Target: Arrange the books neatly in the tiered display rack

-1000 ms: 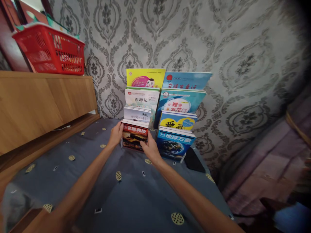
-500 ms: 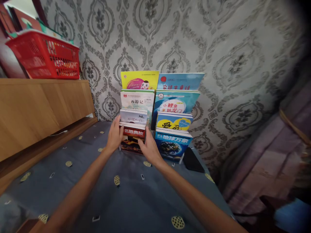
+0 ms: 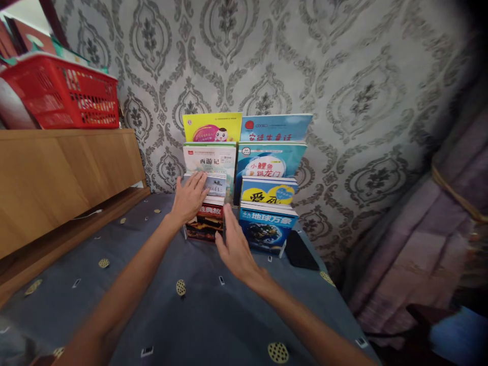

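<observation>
Two columns of upright children's books stand in stepped rows against the wall. My left hand (image 3: 189, 197) lies with fingers stretched over the top left of a grey-covered book (image 3: 216, 188) and the dark red book (image 3: 206, 226) in front of it. Beside the red book's right edge is my right hand (image 3: 237, 248), fingers extended and thumb apart; whether it touches the book I cannot tell. Behind stand a white book (image 3: 210, 160) and a yellow one (image 3: 202, 124). The right column holds an earth-picture book (image 3: 267, 231), a yellow-and-blue book (image 3: 253, 193) and taller blue books (image 3: 282, 126).
A black phone-like slab (image 3: 302, 250) lies right of the books on the dark patterned cloth (image 3: 202, 325). At left, a red basket (image 3: 82, 94) sits on a wooden cabinet (image 3: 72, 173). A pinkish curtain (image 3: 412, 254) hangs at right.
My left hand has moved from the left side of the front books up onto their tops. My right hand has drawn slightly back and down. The view has shifted a little.
</observation>
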`<state>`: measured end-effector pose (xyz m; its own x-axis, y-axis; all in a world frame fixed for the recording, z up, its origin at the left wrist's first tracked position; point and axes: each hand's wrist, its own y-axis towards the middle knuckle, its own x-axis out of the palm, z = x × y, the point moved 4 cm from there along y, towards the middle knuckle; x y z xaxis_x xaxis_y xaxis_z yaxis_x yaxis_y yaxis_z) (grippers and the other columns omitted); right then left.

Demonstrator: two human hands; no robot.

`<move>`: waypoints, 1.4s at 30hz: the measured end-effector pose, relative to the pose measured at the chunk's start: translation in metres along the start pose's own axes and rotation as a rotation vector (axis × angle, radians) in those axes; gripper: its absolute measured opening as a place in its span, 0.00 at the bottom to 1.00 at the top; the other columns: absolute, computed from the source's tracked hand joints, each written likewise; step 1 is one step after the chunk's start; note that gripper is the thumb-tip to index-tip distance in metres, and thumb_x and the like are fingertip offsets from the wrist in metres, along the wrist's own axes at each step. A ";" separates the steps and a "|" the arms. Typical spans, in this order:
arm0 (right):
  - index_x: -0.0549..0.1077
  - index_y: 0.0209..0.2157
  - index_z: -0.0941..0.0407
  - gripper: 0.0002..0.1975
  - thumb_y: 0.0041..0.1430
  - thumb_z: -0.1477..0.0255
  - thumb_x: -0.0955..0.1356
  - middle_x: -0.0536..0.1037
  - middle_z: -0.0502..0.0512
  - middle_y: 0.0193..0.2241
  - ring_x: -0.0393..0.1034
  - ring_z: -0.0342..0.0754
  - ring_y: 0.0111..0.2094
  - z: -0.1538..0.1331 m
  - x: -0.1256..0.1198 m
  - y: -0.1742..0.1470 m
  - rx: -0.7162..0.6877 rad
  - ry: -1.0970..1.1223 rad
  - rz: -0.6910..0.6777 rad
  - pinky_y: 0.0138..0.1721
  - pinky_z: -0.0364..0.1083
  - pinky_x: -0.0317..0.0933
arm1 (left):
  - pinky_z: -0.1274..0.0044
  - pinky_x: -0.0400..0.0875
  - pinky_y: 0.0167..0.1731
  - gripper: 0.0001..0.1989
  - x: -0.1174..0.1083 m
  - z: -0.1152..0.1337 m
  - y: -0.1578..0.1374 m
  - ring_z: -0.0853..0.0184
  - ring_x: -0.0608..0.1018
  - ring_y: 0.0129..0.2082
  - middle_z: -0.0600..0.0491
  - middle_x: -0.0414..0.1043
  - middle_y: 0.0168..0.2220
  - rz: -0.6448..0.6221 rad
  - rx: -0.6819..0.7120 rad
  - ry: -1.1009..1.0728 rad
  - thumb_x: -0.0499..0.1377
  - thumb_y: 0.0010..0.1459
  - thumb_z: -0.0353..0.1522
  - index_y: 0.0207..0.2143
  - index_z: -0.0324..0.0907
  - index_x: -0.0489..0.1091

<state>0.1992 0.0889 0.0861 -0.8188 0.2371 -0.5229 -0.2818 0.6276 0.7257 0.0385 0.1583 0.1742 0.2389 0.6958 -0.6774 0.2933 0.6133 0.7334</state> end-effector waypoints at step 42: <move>0.53 0.69 0.67 0.43 0.63 0.56 0.68 0.73 0.80 0.55 0.69 0.71 0.57 0.153 -0.122 -0.106 0.855 -0.754 -0.175 0.54 0.59 0.60 | 0.52 0.69 0.61 0.21 -0.009 0.151 -0.204 0.54 0.71 0.63 0.40 0.71 0.59 -0.215 0.323 -0.208 0.51 0.65 0.25 0.58 0.43 0.66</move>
<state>0.4053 0.1070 0.0043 -0.2139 0.2996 -0.9298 0.3049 0.9247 0.2278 0.1163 -0.0300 0.0219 0.3124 0.4548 -0.8340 0.6231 0.5645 0.5413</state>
